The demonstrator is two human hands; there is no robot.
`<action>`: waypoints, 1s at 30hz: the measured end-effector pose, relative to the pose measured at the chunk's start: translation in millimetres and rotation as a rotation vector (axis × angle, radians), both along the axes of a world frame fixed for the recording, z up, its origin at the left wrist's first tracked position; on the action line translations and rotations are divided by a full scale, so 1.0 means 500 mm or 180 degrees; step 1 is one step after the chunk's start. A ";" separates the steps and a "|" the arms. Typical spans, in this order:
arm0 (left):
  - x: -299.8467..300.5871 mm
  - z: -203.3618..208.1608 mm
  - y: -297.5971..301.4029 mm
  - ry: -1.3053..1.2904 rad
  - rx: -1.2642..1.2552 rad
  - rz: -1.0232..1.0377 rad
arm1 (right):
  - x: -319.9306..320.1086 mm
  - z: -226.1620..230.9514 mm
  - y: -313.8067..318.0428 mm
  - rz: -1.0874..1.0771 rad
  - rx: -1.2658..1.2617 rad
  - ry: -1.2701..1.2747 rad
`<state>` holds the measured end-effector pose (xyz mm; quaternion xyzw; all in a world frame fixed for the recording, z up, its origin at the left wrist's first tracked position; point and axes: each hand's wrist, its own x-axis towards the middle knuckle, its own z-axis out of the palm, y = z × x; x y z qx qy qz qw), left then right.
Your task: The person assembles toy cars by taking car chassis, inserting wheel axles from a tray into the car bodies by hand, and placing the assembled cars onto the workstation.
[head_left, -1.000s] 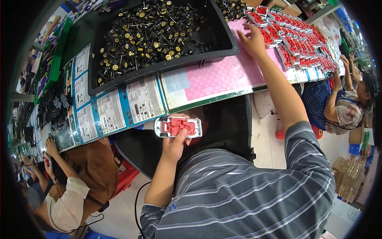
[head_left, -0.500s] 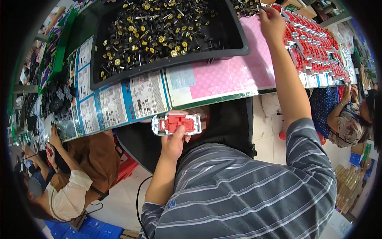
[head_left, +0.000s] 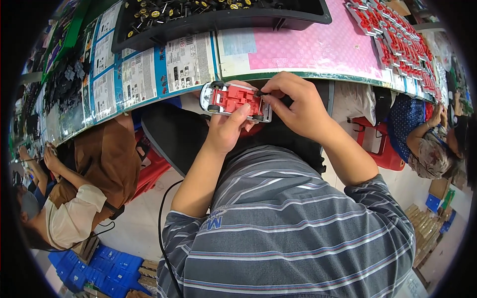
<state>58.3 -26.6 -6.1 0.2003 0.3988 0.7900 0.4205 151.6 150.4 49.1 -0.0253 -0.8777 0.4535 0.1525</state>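
1. Right now, the toy car [head_left: 238, 101] is up in the air over the lap, just on the near side of the table [head_left: 191, 83]. Its red inside faces up.
2. The left hand [head_left: 227, 131] holds the car from below. Its thumb lies on top, on the red part, so the grip is closed around the car.
3. The car's long way runs from left to right. It tips a bit, so its right end sits closer to the person's body.
4. One pair of black wheels [head_left: 213, 108] sits at the car's left end, one on each long side.
5. The right hand [head_left: 298, 105] is at the car's right end. Its thumb and finger are close together and pinch a small dark part [head_left: 262, 93] at the far corner there. It looks like a wheel, but it is too small to be sure.
6. So the right hand is nearest to the right end, and the car lies to the left of that hand. The left hand is under the middle.
7. Past the car, a black tray [head_left: 238, 21] stands on the table, next to a pink sheet [head_left: 308, 49].
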 end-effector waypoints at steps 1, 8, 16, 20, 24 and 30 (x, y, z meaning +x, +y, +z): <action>0.003 0.001 -0.006 0.0055 -0.0022 -0.0021 | 0.002 0.003 -0.009 0.0031 0.0018 0.0015; 0.018 0.003 -0.035 -0.0086 -0.0109 0.0251 | 0.003 0.035 -0.006 -0.0187 0.0391 0.0566; -0.129 0.046 -0.131 0.0088 -0.0072 0.1632 | 0.084 0.011 0.361 -0.2238 0.1564 -0.0278; -0.258 0.068 -0.201 0.0485 -0.0467 0.2135 | 0.149 -0.043 0.513 -0.2626 0.3041 -0.0641; -0.398 0.060 -0.284 0.0665 -0.1259 0.2502 | 0.142 -0.058 0.528 -0.2866 0.2741 -0.0871; -0.574 0.057 -0.384 0.0667 -0.2358 0.2092 | 0.136 -0.061 0.564 -0.3512 0.2743 -0.0741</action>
